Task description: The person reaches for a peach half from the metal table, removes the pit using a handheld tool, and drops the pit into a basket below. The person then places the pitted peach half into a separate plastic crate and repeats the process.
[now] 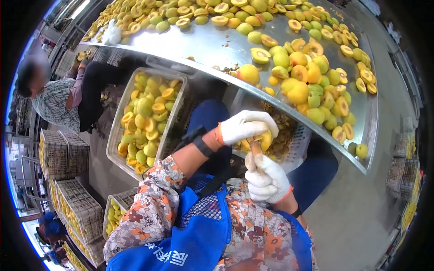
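In a white glove, my left hand (pixel 250 126) is closed round a yellow halved fruit (pixel 264 141), just past the front edge of the metal table (pixel 199 61). My right hand (pixel 266 181), also gloved in white, grips the handle of a small tool (pixel 257 151), whose upper end touches the fruit. The tool's tip is hidden at the fruit. Beneath both hands stands a white basket (pixel 298 151) holding brown pits and scraps. Many whole and halved yellow-green fruits (pixel 298 92) lie on the table.
A white crate (pixel 115 131) full of halved fruit stands on the left. Stacked crates (pixel 79 210) are at the far left, others (pixel 400 171) at the far right. Another person (pixel 56 101) sits at the upper left. A white bag (pixel 111 34) lies on the table's left end.
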Demonstrator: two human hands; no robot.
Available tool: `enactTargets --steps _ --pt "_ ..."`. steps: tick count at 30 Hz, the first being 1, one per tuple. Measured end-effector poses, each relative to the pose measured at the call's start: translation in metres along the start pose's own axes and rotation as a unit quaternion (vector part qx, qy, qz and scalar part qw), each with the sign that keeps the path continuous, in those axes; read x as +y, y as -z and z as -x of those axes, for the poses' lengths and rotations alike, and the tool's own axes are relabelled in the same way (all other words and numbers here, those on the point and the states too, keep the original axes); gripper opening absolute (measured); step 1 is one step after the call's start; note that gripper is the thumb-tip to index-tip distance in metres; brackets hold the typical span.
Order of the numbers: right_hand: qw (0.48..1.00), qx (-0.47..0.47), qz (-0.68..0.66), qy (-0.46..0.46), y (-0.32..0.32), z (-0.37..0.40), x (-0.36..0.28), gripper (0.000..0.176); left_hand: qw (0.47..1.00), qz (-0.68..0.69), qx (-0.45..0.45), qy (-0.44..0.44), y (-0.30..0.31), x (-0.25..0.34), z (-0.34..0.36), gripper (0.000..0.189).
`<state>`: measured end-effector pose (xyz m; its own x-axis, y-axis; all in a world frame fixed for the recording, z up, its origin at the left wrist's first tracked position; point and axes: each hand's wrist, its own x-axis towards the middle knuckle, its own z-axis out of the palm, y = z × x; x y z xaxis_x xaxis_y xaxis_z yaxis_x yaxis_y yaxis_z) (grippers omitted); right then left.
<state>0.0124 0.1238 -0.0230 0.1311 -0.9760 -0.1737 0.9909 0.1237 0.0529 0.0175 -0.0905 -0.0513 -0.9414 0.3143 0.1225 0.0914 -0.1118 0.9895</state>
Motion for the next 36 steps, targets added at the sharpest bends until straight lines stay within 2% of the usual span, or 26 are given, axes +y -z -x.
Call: enactTargets --steps 2,4,7,8,10,12,13,14,15,16,18,19,20,22,23,24,26,27,28,29,30,31,32,33,34,36 --pt "1.000 0.015 0.015 0.002 -0.006 -0.002 -0.001 0.028 0.964 0.228 0.129 -0.039 -0.021 -0.005 0.004 0.038" --pt "0.999 0.038 0.030 0.020 -0.011 -0.001 -0.003 0.026 0.958 0.226 0.155 -0.080 -0.033 -0.008 0.001 0.044" --pt "0.992 0.065 0.105 0.027 -0.020 -0.001 -0.005 0.019 0.920 0.253 0.292 -0.070 -0.041 -0.009 -0.001 0.064" --pt "0.992 0.066 0.107 0.030 -0.023 0.002 -0.005 0.019 0.918 0.190 0.341 -0.072 -0.037 -0.001 0.001 0.062" --pt "0.987 0.063 0.123 0.076 -0.027 0.008 -0.004 0.018 0.872 0.237 0.426 -0.045 -0.007 -0.002 0.014 0.058" --pt "0.984 0.080 0.131 0.092 -0.017 0.015 -0.011 0.017 0.857 0.047 0.510 -0.062 0.034 0.001 0.037 0.051" --pt "0.972 0.131 0.159 0.111 -0.011 0.017 -0.014 0.016 0.823 0.030 0.565 -0.048 0.054 0.012 0.050 0.047" --pt "0.957 0.181 0.186 0.130 -0.006 0.019 -0.016 0.015 0.796 -0.184 0.574 -0.057 0.090 0.003 0.074 0.046" --pt "0.956 0.203 0.168 0.129 -0.001 0.023 -0.017 0.014 0.690 -0.486 0.534 -0.051 0.111 0.016 0.093 0.038" --pt "0.956 0.201 0.170 0.132 0.006 0.026 -0.017 0.014 0.639 -0.539 0.549 -0.015 0.140 0.010 0.117 0.025" --pt "0.936 0.260 0.199 0.129 0.021 0.031 -0.013 0.015 0.674 -0.379 0.633 0.020 0.191 0.010 0.156 0.023" --pt "0.931 0.269 0.209 0.128 0.025 0.032 -0.013 0.016 0.639 -0.429 0.634 0.076 0.213 0.009 0.175 0.028" --pt "0.932 0.267 0.208 0.133 0.030 0.033 -0.011 0.016 0.630 -0.457 0.610 0.148 0.225 0.015 0.187 0.030" --pt "0.914 0.292 0.248 0.135 0.033 0.032 -0.005 0.016 0.533 -0.556 0.539 0.340 0.255 0.007 0.208 0.031" --pt "0.912 0.310 0.242 0.116 0.033 0.031 -0.005 0.016 0.425 -0.645 0.505 0.384 0.240 0.015 0.193 0.033" --pt "0.911 0.310 0.242 0.122 0.033 0.028 -0.004 0.016 0.427 -0.647 0.505 0.380 0.236 0.023 0.174 0.033" --pt "0.900 0.308 0.273 0.146 0.035 0.026 0.002 0.017 0.512 -0.692 0.498 0.103 0.228 0.031 0.138 0.035" --pt "0.903 0.294 0.271 0.159 0.049 0.027 0.005 0.016 0.535 -0.691 0.482 0.060 0.227 0.025 0.113 0.037" --pt "0.897 0.325 0.264 0.141 0.054 0.025 0.005 0.016 0.573 -0.665 0.443 0.183 0.180 0.055 0.067 0.034" --pt "0.895 0.331 0.264 0.142 0.050 0.022 0.003 0.016 0.634 -0.617 0.465 0.025 0.159 0.047 0.038 0.035" --pt "0.892 0.338 0.263 0.141 0.044 0.020 0.003 0.017 0.674 -0.604 0.424 0.047 0.139 0.047 0.010 0.043" --pt "0.893 0.340 0.266 0.130 0.040 0.019 0.000 0.016 0.754 -0.548 0.351 0.090 0.114 0.062 -0.016 0.052" --pt "0.893 0.344 0.265 0.117 0.038 0.018 -0.002 0.016 0.768 -0.559 0.297 0.099 0.113 0.049 -0.032 0.063" --pt "0.893 0.332 0.274 0.128 0.041 0.018 -0.002 0.015 0.748 -0.615 0.231 0.095 0.112 0.026 -0.050 0.061" --pt "0.895 0.318 0.277 0.144 0.044 0.018 -0.002 0.015 0.760 -0.608 0.156 0.170 0.103 0.032 -0.067 0.057" --pt "0.881 0.343 0.289 0.149 0.033 0.015 -0.002 0.014 0.773 -0.599 0.127 0.164 0.110 0.019 -0.084 0.044"
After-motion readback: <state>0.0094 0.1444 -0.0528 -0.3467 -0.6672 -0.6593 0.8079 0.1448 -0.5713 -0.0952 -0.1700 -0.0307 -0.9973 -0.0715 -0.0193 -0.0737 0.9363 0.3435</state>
